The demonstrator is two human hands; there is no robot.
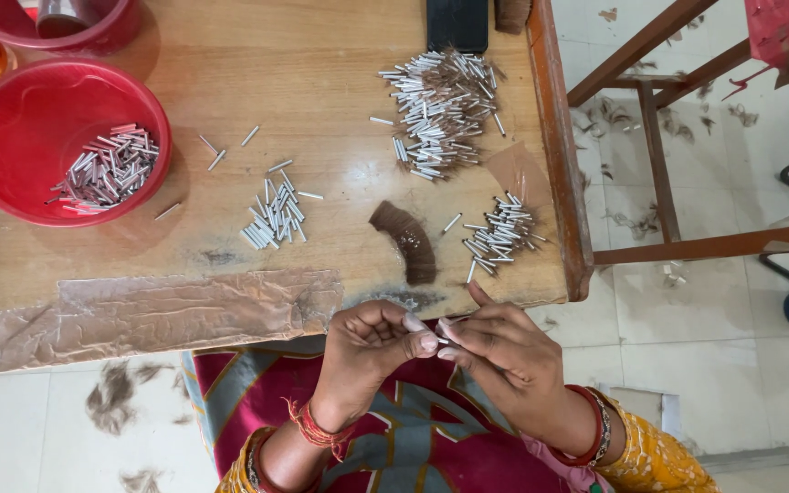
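Three loose heaps of small metal tubes lie on the wooden desk (pixel 230 55); a red bowl (pixel 6 137) at its left holds more. A curved brown hair tuft (pixel 408 242) lies near the front edge. Below that edge my left hand (pixel 372 347) and right hand (pixel 504 351) meet, fingertips pinched together on one small metal tube (pixel 445 340), barely visible between them.

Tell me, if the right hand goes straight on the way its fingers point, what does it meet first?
The right hand points at the left hand; their fingertips already meet around a small metal tube.
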